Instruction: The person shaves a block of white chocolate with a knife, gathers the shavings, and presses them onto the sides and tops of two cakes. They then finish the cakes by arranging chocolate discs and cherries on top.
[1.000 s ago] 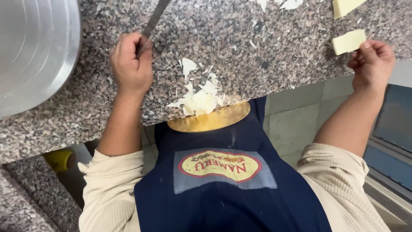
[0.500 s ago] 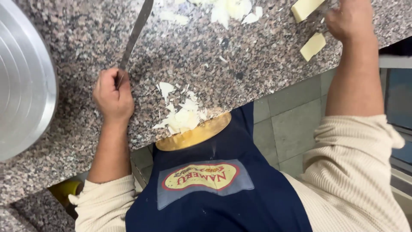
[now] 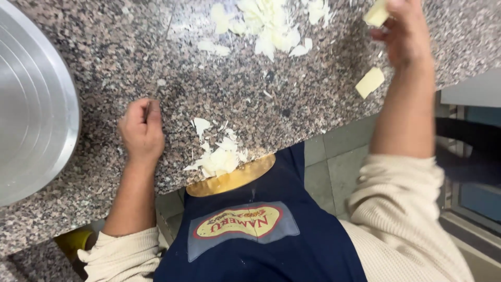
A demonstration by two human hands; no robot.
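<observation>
- Head view looks straight down on a speckled granite bench [image 3: 292,99], with the person's dark blue apron [image 3: 261,245] and cream sleeves below its edge.
- The left hand [image 3: 141,130] rests on the bench, fingers curled tight around the handle of a knife [image 3: 163,39]; the thin blade runs up and away from the hand, blurred.
- The right hand [image 3: 404,31] is raised near the top right, fingers closed on a pale yellow block [image 3: 377,13].
- A second flat pale piece [image 3: 370,82] lies on the bench just below that hand.
- White shavings [image 3: 219,156] sit in a heap at the bench edge near the apron; more chopped pieces [image 3: 271,26] lie scattered at the top.
- A large metal pan [image 3: 31,104] sits at the left.
</observation>
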